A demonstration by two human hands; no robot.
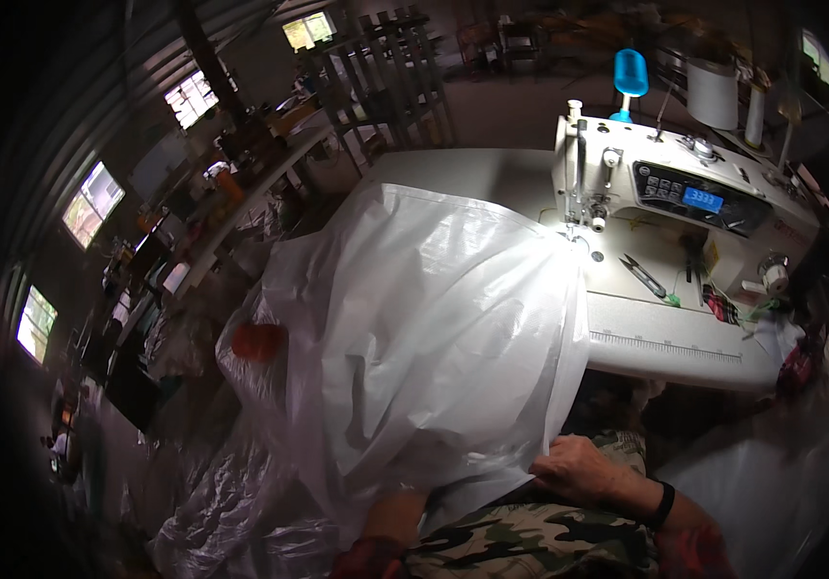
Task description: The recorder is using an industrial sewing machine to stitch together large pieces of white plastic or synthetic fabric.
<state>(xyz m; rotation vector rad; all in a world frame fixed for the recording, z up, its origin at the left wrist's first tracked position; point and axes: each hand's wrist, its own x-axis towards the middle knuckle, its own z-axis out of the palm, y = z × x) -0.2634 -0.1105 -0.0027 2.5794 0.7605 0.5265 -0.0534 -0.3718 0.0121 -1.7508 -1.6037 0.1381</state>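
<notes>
A large, translucent white plastic sheet [434, 318] drapes over the front left of the sewing machine table and down over my lap. Its far right corner lies at the needle area of a white sewing machine [704, 174], under a bright lamp. Low on the sheet's right edge, my right hand [579, 468] is closed with the plastic pinched in its fingers. My left forearm [395, 516] goes in under the lower part of the sheet, which hides that hand and its fingers.
Thread snips [644, 277] lie on the table [617, 333] right of the needle, close to small cloth scraps [720, 306]. A blue-topped post [631, 73] stands on the machine. More crumpled clear plastic [241, 492] hangs at the left, beside a cluttered workbench [231, 217].
</notes>
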